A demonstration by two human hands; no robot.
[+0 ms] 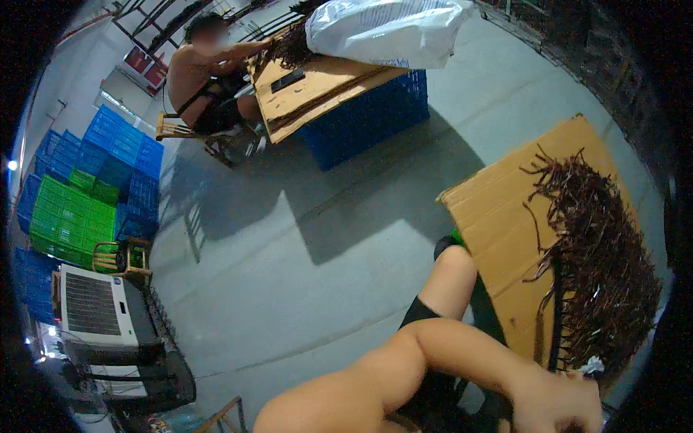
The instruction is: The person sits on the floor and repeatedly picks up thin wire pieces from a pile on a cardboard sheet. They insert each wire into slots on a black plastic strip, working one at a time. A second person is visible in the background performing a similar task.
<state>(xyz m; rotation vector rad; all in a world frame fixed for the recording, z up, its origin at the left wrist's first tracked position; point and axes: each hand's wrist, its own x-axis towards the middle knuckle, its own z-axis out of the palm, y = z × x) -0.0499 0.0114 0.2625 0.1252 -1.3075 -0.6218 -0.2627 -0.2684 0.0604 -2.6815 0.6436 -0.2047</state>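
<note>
My left arm reaches from the lower edge toward the right, and my left hand [559,405] is at the lower right corner. Its fingers look curled closed; a dark patch shows at them, but what they hold, if anything, is hidden. Just beyond the hand lies a big heap of dark brown, thin, twig-like strips [606,267] on a cardboard sheet [498,209]. Along the heap's left side runs a straight black strip [557,310]. A small crumpled white piece [593,365] sits beside my hand. My right hand is out of view.
Ahead, a person [195,79] sits on a wooden chair at a cardboard-topped blue crate [368,119] with more brown strips, a flat black object [288,80] and a white sack [390,32]. Blue and green crates [72,216] and a white grilled appliance [94,307] stand left.
</note>
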